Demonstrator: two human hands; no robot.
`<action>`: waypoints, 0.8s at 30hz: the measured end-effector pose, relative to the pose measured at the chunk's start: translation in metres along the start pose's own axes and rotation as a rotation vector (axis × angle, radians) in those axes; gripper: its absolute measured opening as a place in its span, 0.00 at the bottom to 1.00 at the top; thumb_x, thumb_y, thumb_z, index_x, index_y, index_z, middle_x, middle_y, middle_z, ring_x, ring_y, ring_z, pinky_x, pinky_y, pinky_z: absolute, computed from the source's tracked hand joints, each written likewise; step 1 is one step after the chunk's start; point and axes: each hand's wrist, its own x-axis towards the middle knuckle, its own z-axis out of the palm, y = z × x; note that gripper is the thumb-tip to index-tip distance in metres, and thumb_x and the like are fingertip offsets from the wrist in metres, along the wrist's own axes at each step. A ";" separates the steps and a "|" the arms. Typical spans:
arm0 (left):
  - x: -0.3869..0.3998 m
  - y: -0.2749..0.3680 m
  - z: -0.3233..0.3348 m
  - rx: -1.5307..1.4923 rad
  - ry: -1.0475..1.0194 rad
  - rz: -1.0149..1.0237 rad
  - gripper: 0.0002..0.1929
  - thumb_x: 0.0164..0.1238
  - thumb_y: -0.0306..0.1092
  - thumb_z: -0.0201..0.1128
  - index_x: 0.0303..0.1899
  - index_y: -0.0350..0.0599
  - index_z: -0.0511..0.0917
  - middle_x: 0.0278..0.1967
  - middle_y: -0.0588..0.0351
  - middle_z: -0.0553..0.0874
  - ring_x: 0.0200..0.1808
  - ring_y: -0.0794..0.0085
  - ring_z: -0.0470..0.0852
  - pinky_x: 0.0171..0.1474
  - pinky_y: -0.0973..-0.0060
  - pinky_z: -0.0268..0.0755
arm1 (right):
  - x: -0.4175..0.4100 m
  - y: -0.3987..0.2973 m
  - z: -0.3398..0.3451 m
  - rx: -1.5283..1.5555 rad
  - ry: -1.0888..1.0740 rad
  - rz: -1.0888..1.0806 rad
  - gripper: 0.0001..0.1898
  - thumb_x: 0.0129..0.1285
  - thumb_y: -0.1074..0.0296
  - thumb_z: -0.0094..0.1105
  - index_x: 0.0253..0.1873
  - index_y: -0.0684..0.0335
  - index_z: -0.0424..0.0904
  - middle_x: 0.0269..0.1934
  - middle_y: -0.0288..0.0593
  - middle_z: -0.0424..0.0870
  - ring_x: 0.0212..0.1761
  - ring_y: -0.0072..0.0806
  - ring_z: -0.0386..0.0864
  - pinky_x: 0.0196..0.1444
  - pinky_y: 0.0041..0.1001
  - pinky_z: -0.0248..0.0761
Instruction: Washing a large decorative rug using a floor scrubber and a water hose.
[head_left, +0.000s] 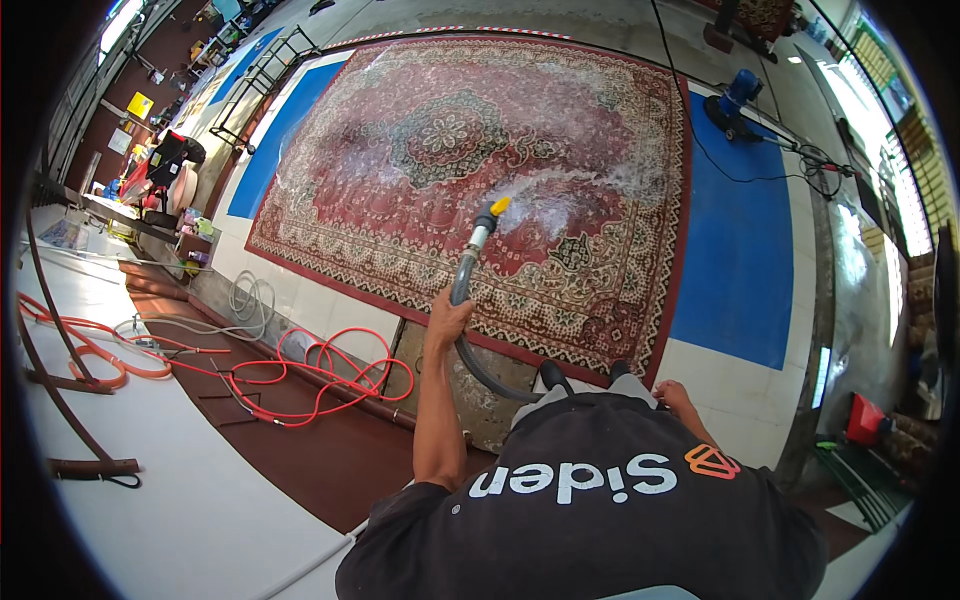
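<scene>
My left hand (448, 321) grips a grey ribbed hose (463, 279) fitted with a yellow-tipped nozzle (499, 208). Water sprays from that tip towards the right across a wet, red patterned carpet (360, 225). White suds or water film cover parts of the pile around the dark central medallion (446, 139). Behind the hand, the hose curves down and back towards my legs. My right hand (673, 394) hangs beside my thigh near the carpet's close edge, with fingers loosely bent and nothing visible in them. Both my dark shoes (553, 375) stand at that edge.
Blue floor panels (739, 255) flank the carpet. A blue floor scrubbing machine (739, 101) stands at right, its black cable (705, 150) crossing the carpet's corner. Red hose loops (337, 367) lie at left beside a brown ledge. A black metal rack (262, 82) stands at far left.
</scene>
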 end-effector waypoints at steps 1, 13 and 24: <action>-0.004 -0.002 -0.012 -0.044 0.069 0.017 0.10 0.63 0.31 0.64 0.43 0.41 0.74 0.21 0.63 0.75 0.17 0.79 0.73 0.20 0.77 0.65 | -0.003 0.001 0.000 0.001 0.023 0.012 0.11 0.70 0.63 0.57 0.51 0.61 0.78 0.42 0.45 0.82 0.46 0.38 0.77 0.52 0.48 0.71; -0.063 -0.019 -0.116 0.000 0.412 0.021 0.04 0.65 0.25 0.59 0.35 0.42 0.72 0.19 0.62 0.73 0.14 0.79 0.70 0.17 0.79 0.63 | 0.002 0.025 -0.019 -0.343 0.045 -0.262 0.11 0.66 0.68 0.55 0.44 0.69 0.82 0.34 0.46 0.83 0.34 0.35 0.78 0.38 0.36 0.72; -0.100 -0.023 -0.042 0.000 0.203 -0.093 0.06 0.64 0.28 0.62 0.39 0.41 0.74 0.20 0.63 0.74 0.16 0.81 0.71 0.19 0.80 0.65 | 0.018 -0.006 -0.012 -0.186 0.026 -0.201 0.10 0.64 0.67 0.59 0.45 0.65 0.83 0.36 0.44 0.86 0.38 0.36 0.82 0.45 0.35 0.75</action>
